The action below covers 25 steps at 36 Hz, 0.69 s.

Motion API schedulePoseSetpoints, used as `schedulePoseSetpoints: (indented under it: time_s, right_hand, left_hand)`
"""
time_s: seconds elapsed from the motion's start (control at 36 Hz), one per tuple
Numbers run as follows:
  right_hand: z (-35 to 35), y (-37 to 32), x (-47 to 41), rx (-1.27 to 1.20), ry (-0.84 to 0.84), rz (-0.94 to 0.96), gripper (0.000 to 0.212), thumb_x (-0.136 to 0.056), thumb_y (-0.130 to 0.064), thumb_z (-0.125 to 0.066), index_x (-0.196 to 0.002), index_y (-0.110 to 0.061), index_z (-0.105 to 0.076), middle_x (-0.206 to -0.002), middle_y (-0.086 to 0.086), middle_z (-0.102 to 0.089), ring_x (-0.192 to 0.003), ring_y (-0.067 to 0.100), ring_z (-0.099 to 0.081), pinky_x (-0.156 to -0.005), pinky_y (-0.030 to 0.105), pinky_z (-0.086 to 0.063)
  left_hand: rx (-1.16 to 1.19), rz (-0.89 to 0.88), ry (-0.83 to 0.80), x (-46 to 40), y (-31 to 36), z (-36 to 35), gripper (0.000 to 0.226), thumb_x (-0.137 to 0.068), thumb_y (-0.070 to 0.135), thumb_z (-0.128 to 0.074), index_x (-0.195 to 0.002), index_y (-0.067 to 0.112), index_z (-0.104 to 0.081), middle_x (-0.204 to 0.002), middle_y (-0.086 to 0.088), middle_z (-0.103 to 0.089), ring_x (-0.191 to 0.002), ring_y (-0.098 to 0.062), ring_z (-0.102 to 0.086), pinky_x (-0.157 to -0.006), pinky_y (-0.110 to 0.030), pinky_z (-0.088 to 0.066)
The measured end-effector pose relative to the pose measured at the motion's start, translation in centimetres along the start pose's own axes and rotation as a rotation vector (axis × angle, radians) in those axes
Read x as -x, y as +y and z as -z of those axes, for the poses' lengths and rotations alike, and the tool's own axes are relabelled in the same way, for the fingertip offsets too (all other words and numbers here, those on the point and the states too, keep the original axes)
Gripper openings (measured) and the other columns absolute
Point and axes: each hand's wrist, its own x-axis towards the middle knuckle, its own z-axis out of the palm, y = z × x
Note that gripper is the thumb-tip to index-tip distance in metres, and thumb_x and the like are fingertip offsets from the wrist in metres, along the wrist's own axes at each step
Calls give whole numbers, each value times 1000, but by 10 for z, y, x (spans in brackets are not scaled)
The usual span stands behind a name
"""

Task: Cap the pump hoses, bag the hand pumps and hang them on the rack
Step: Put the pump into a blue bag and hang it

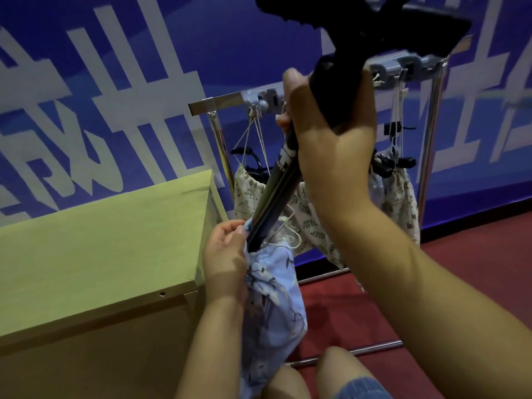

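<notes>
My right hand point(331, 145) grips the upper barrel of a black hand pump point(276, 191), just below its wide black handle point(374, 21). The pump slants down to the left, and its lower end goes into the mouth of a light-blue flower-print drawstring bag point(270, 306). My left hand point(224, 254) pinches the rim of that bag and holds it open. Behind them stands a chrome rack point(221, 145) with a grey hook rail point(264, 99). Bagged pumps hang from it in cream leaf-print bags, one on the left point(247, 191) and one on the right point(400, 197).
A pale wooden cabinet point(100, 254) stands at the left, its corner close to my left hand. The floor point(460, 234) is red carpet, with the rack's chrome base bar point(374, 347) lying across it. A blue wall with white lettering point(115, 82) is behind. My knees point(339, 372) show at the bottom.
</notes>
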Motion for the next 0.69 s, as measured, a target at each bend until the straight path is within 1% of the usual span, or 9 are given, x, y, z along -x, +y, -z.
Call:
schedulePoseSetpoints:
  time_s: [0.11, 0.17, 0.28, 0.39, 0.47, 0.53, 0.58, 0.61, 0.69]
  right_hand:
    - [-4, 1, 8, 0, -15, -51, 22, -85, -7, -67, -91, -19, -49, -78, -4, -58, -76, 20, -62, -79, 44, -55]
    - [-4, 5, 12, 23, -22, -85, 24, -84, -9, -68, -88, -22, -49, -75, -8, -58, -74, 20, -62, -79, 44, -55]
    - [-6, 15, 15, 87, -9, -105, 22, -80, -18, -70, -82, -24, -50, -76, 11, -58, -75, 36, -60, -73, 52, -53]
    - [0, 26, 20, -56, -40, -289, 20, -84, -11, -69, -84, -23, -53, -73, 2, -57, -66, 15, -59, -67, 33, -56]
    - [7, 38, 28, -89, -75, -364, 18, -78, -22, -71, -76, -35, -60, -75, -2, -62, -77, 18, -62, -82, 43, -53]
    - [12, 40, 29, -36, -106, -354, 16, -80, -21, -72, -82, -32, -60, -78, -7, -66, -82, 11, -65, -85, 32, -54]
    - [16, 41, 28, 72, -172, -326, 17, -83, -20, -69, -89, -29, -56, -77, -18, -66, -78, -9, -63, -76, 11, -49]
    - [18, 42, 28, 144, -203, -317, 16, -83, -22, -69, -89, -28, -55, -75, -21, -66, -75, -12, -62, -72, 8, -48]
    - [21, 48, 32, 386, -239, -264, 20, -83, -28, -68, -92, -19, -54, -82, -4, -68, -79, 6, -63, -73, 21, -48]
  left_hand:
    - [-4, -35, 10, -4, 11, 2, 17, -92, 6, -53, -82, 16, -61, -71, 0, -65, -67, -13, -61, -61, -22, -49]
    - [-59, -38, -73, -8, 21, 0, 14, -91, 6, -55, -82, 15, -62, -68, 3, -67, -61, -7, -63, -55, -17, -50]
    - [15, -7, -251, -5, 49, -12, 19, -91, -1, -53, -80, 12, -61, -66, -1, -68, -59, -10, -64, -53, -21, -52]
    - [270, 11, -383, 2, 82, -12, 10, -90, 1, -51, -90, 6, -60, -74, -7, -69, -65, -17, -65, -62, -26, -56]
    - [258, -47, -338, 5, 95, -6, 9, -89, 4, -55, -88, 9, -62, -80, -10, -69, -66, -19, -65, -60, -27, -56]
    - [243, -128, -290, 7, 101, -2, 13, -89, 3, -54, -83, 12, -62, -75, -4, -72, -65, -16, -67, -57, -26, -55]
    - [244, -215, -273, 9, 107, -1, 15, -90, 0, -52, -84, 11, -59, -70, 3, -73, -65, -8, -68, -57, -20, -53]
    - [244, -255, -272, 10, 110, -1, 15, -91, 0, -51, -85, 11, -59, -70, 5, -73, -67, -6, -68, -59, -17, -52]
    - [189, -342, -230, 10, 108, -3, 14, -90, 0, -54, -92, 12, -63, -79, 6, -73, -79, -5, -68, -69, -16, -51]
